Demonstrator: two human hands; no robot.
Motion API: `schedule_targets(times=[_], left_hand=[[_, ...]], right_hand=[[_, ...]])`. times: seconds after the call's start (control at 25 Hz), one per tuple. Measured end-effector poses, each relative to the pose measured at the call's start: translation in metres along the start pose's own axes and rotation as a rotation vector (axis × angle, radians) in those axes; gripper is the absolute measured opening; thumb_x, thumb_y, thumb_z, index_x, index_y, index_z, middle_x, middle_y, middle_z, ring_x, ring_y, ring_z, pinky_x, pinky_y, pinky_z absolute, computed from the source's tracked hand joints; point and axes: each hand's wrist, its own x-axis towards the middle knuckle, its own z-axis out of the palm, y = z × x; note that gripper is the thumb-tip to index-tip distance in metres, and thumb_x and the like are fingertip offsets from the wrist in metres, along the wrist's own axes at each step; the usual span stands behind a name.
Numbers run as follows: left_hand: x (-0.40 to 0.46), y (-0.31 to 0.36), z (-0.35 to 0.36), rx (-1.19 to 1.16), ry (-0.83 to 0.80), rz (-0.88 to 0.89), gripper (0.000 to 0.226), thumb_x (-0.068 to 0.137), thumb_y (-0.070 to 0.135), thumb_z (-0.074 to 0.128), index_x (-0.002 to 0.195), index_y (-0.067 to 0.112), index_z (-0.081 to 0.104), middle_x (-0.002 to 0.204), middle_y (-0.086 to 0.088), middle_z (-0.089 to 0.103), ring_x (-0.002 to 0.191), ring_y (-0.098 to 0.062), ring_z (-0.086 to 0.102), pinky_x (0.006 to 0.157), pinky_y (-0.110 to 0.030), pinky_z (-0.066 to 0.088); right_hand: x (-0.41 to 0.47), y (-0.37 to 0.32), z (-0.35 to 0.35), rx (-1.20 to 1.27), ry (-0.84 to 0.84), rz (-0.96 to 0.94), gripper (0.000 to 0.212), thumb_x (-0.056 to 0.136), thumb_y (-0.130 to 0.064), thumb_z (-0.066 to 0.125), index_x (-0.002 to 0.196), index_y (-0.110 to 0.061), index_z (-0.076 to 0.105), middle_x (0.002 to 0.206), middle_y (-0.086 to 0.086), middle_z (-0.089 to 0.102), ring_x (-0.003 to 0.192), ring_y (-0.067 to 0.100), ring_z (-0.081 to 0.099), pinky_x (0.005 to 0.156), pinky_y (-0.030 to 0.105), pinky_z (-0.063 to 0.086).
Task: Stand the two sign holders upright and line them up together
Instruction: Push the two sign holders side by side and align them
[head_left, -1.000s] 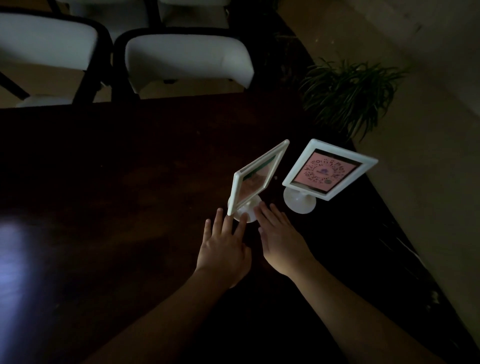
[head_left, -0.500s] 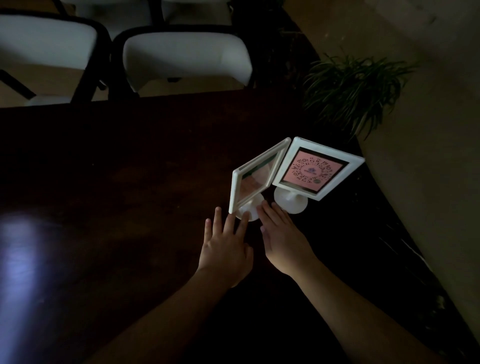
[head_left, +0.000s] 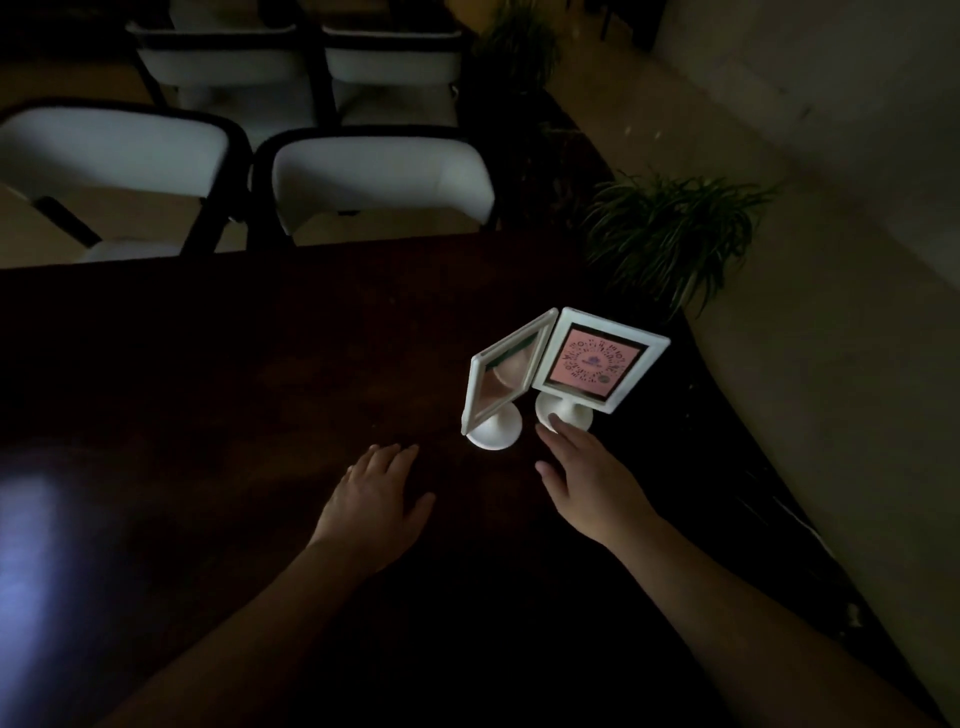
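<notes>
The room is dim. Two white sign holders stand upright on the dark table (head_left: 260, 364), close to its right edge. The left sign holder (head_left: 501, 376) is turned partly sideways, so its front looks shiny and hard to read. The right sign holder (head_left: 602, 361) faces more this way and shows a pink card with a round black pattern. Their frames meet at the top inner corners, like an open book. Each one sits on a small round white foot, and the two feet are just beside each other but apart.

The left hand (head_left: 376, 501) lies flat over the table, near the left sign holder but not touching it. Its grip is loose and holds nothing. The right hand (head_left: 592, 480) reaches forward with its fingers spread out. One fingertip (head_left: 555, 420) touches the round foot of the right sign holder. That grip is not closed around anything either.

Behind the table are white chairs (head_left: 379, 176) with black frames. A green plant (head_left: 670, 234) stands on the floor (head_left: 831, 364) past the table's right corner.
</notes>
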Motion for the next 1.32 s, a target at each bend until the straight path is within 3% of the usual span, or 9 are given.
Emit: schedule_targets(times=[0.2,0.52,0.68,0.88,1.08,1.32], left_hand=[[-0.019,0.004,-0.068,0.010,0.171,0.081,0.079,0.087,0.064,0.047,0.152,0.027,0.021,0.156,-0.004,0.032,0.144,-0.026,0.025,0.112,-0.047,0.032],[-0.039,0.058,-0.147,-0.005,0.373,0.263,0.078,0.083,0.066,0.040,0.149,0.025,0.030,0.152,-0.006,0.039,0.140,-0.028,0.031,0.109,-0.047,0.034],[-0.027,0.091,-0.161,0.007,0.431,0.296,0.070,0.089,0.053,0.055,0.148,0.022,0.034,0.149,-0.005,0.042,0.134,-0.026,0.037,0.101,-0.042,0.040],[0.006,0.135,-0.161,0.091,0.435,0.224,0.068,0.089,0.041,0.062,0.148,0.024,0.033,0.149,-0.003,0.040,0.133,-0.025,0.038,0.099,-0.041,0.044],[0.045,0.165,-0.141,0.196,0.345,0.111,0.069,0.089,0.036,0.061,0.150,0.026,0.029,0.150,-0.003,0.039,0.132,-0.025,0.039,0.095,-0.040,0.045],[0.073,0.166,-0.114,0.296,0.218,0.021,0.074,0.086,0.042,0.064,0.150,0.024,0.030,0.143,-0.004,0.045,0.121,-0.025,0.047,0.089,-0.039,0.048]], right_hand=[[-0.027,-0.037,-0.067,-0.100,0.088,0.035,0.054,0.096,-0.036,0.056,0.145,-0.015,0.044,0.153,0.010,0.041,0.140,0.026,0.037,0.107,0.043,0.042],[-0.030,-0.066,-0.137,-0.146,0.192,0.043,0.059,0.091,-0.035,0.063,0.143,-0.015,0.045,0.148,0.010,0.045,0.131,0.030,0.042,0.098,0.049,0.046],[-0.006,-0.051,-0.163,-0.153,0.224,-0.017,0.060,0.091,-0.033,0.062,0.145,-0.014,0.043,0.149,0.010,0.042,0.135,0.029,0.038,0.104,0.050,0.042],[0.032,-0.013,-0.185,-0.158,0.180,-0.124,0.058,0.093,-0.029,0.061,0.146,-0.014,0.042,0.152,0.008,0.039,0.138,0.028,0.033,0.106,0.050,0.040],[0.064,0.021,-0.183,-0.190,0.074,-0.236,0.054,0.095,-0.025,0.059,0.145,-0.013,0.042,0.147,0.007,0.045,0.131,0.028,0.041,0.101,0.045,0.044],[0.088,0.038,-0.166,-0.194,-0.019,-0.267,0.046,0.097,-0.025,0.055,0.141,-0.013,0.046,0.133,0.008,0.054,0.121,0.028,0.048,0.093,0.044,0.046]])
